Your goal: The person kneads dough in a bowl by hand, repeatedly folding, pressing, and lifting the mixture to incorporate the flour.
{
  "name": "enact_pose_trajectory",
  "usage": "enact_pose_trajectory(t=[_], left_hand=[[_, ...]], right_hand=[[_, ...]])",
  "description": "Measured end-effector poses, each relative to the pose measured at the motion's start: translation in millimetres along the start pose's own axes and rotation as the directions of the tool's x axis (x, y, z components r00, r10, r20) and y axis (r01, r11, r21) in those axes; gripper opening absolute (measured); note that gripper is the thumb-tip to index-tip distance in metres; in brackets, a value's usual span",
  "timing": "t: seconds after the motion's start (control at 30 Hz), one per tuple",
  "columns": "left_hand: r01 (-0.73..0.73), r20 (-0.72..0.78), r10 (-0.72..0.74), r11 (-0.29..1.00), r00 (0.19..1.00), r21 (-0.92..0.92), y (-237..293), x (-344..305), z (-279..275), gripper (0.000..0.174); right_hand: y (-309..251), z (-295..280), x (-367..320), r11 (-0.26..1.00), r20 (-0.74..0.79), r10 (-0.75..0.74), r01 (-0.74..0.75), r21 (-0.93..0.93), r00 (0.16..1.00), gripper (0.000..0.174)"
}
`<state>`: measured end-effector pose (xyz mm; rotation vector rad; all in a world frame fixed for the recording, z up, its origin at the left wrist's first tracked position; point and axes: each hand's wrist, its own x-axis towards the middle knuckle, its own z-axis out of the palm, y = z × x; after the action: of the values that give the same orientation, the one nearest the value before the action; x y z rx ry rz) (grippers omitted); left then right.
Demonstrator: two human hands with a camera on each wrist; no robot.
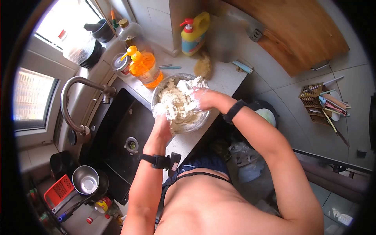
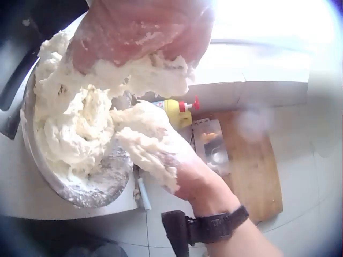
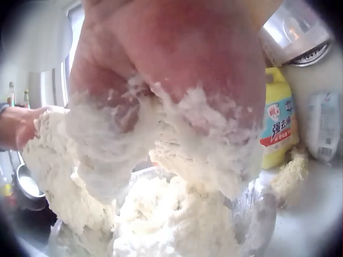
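Pale, sticky dough [image 1: 177, 101] fills a round metal bowl [image 1: 203, 122] on the counter beside the sink. Over its near left side is my left hand [image 1: 161, 118], its fingers buried under thick clumps of dough, so their curl is hidden. From the right my right hand [image 1: 202, 98] reaches in over the rim, coated with dough up to the palm. In the right wrist view the thumb and fingers of this hand [image 3: 177, 91] are spread apart above the dough mass [image 3: 161, 219]. Dry flour streaks the bowl's inner wall [image 2: 110, 176] in the left wrist view.
An orange pump bottle [image 1: 144, 69] stands right behind the bowl, near a tan scrubber [image 1: 203, 67] and a yellow jug [image 1: 192, 39]. Left lies the dark sink [image 1: 117, 121] with a curved faucet [image 1: 66, 98]. A steel pot [image 1: 85, 180] sits at lower left.
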<state>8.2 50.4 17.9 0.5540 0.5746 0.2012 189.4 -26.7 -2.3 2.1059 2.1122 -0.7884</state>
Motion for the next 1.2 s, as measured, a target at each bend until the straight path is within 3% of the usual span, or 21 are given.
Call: enact_pose_trajectory(t=[0.1, 0.2, 0.23, 0.33, 0.43, 0.53, 0.63, 0.77, 0.9, 1.0, 1.03, 1.1, 1.13, 1.17, 1.2], left_hand=[[0.127, -0.086, -0.133, 0.990, 0.987, -0.066, -2, 23, -11, 0.041], [0.133, -0.229, -0.153, 0.986, 0.961, -0.100, -16, 49, -39, 0.043], [0.202, -0.213, -0.229, 0.970, 0.950, -0.137, -19, 58, -51, 0.044], [0.329, -0.260, -0.355, 0.934, 0.898, -0.141, -6, 55, -37, 0.044], [0.330, -0.323, -0.349, 0.937, 0.880, -0.114, -4, 58, -34, 0.045], [0.287, -0.288, -0.312, 0.950, 0.905, -0.125, -13, 68, -46, 0.043], [0.263, -0.290, -0.297, 0.953, 0.910, -0.152, -14, 69, -39, 0.042], [0.294, -0.262, -0.328, 0.942, 0.908, -0.162, -11, 71, -36, 0.041], [0.303, -0.168, -0.335, 0.933, 0.927, -0.194, -19, 76, -52, 0.042], [0.336, -0.180, -0.363, 0.928, 0.914, -0.162, -17, 71, -51, 0.040], [0.349, -0.192, -0.373, 0.926, 0.908, -0.145, -13, 69, -48, 0.039], [0.358, -0.137, -0.380, 0.919, 0.915, -0.164, -23, 75, -64, 0.037], [0.366, -0.106, -0.386, 0.915, 0.916, -0.171, -30, 81, -74, 0.036], [0.297, -0.185, -0.331, 0.936, 0.925, -0.190, -30, 78, -71, 0.036], [0.280, -0.143, -0.303, 0.946, 0.942, -0.160, -37, 82, -81, 0.036]], right_hand=[[-11, -16, 15, 0.988, 0.277, 0.152, -0.147, -0.036, 0.949, 0.032], [-7, -6, 33, 0.935, 0.216, 0.286, -0.322, 0.152, 0.934, 0.039], [-5, -4, 34, 0.950, 0.169, 0.247, -0.273, 0.150, 0.954, 0.048], [11, 17, 52, 0.904, 0.139, 0.233, -0.267, 0.333, 0.963, 0.051], [21, 26, 61, 0.840, 0.152, 0.208, -0.257, 0.478, 0.966, 0.053], [16, 21, 62, 0.663, 0.263, 0.297, -0.397, 0.635, 0.918, 0.053], [22, 34, 68, 0.367, 0.431, 0.246, -0.495, 0.787, 0.868, 0.054], [5, 9, 57, 0.192, 0.455, 0.321, -0.527, 0.828, 0.831, 0.052], [10, 37, 38, -0.303, 0.256, 0.170, -0.196, 0.932, 0.952, 0.048], [7, 50, 39, -0.412, 0.468, 0.174, -0.368, 0.834, 0.866, 0.044], [3, 53, 29, -0.520, 0.360, 0.146, -0.238, 0.820, 0.921, 0.044], [0, 54, 24, -0.544, 0.368, 0.070, -0.273, 0.793, 0.927, 0.043], [-2, 54, 15, -0.558, 0.310, 0.072, -0.220, 0.800, 0.948, 0.042], [-2, 54, 17, -0.536, 0.354, 0.076, -0.262, 0.803, 0.932, 0.041], [-3, 60, 22, -0.519, 0.401, 0.082, -0.304, 0.799, 0.912, 0.039]])
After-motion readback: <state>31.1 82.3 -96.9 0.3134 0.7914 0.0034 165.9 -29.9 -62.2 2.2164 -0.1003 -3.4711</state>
